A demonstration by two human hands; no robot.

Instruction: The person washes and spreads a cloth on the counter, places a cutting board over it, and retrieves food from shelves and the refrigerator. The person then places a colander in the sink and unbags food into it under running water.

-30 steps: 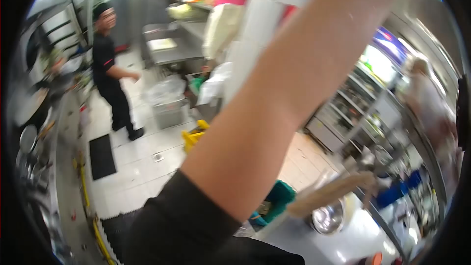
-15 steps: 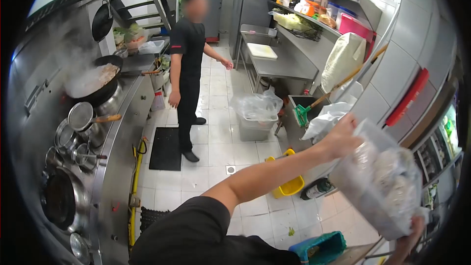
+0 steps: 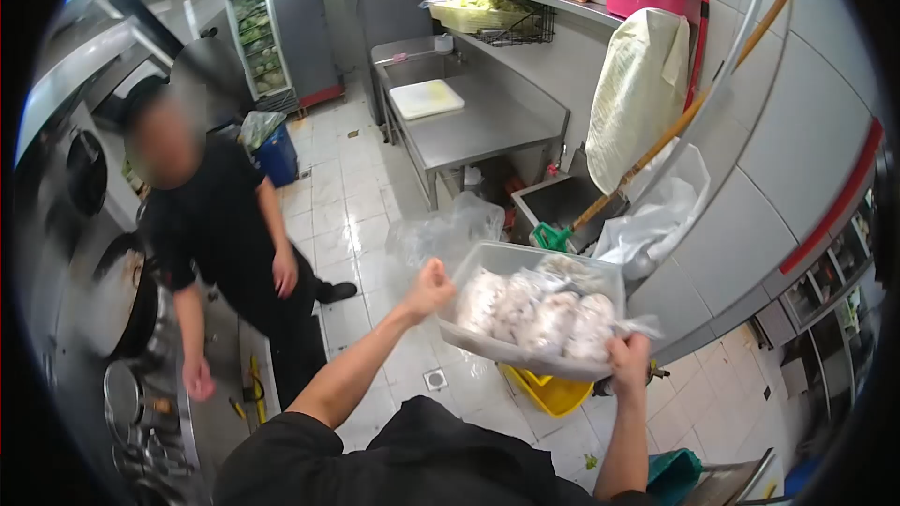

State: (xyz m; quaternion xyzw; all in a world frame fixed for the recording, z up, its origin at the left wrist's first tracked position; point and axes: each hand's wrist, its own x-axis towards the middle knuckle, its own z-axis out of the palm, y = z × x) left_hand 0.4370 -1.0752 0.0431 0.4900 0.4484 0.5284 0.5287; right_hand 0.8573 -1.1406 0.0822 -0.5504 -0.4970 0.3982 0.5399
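A translucent plastic tub [image 3: 525, 347] hangs in front of me, tilted a little, with several plastic-wrapped pale bundles [image 3: 553, 319] inside. My left hand [image 3: 431, 290] is closed at its left rim. My right hand [image 3: 629, 361] grips the right end, where loose clear plastic [image 3: 641, 326] sticks out by the fingers. Below the tub a yellow bucket [image 3: 553, 395] partly shows on the floor.
A co-worker in black [image 3: 225, 215] stands close at the left, beside the stove with a wok [image 3: 122, 300] and pots. Ahead are a steel table [image 3: 487, 126] with a white board [image 3: 427, 99], a sink [image 3: 562, 206] and a mop handle [image 3: 656, 148]. A tiled wall [image 3: 769, 187] rises at right.
The tub has moved from the right to in front of me, held lower and more level. The co-worker now appears closer and further left. My view has turned.
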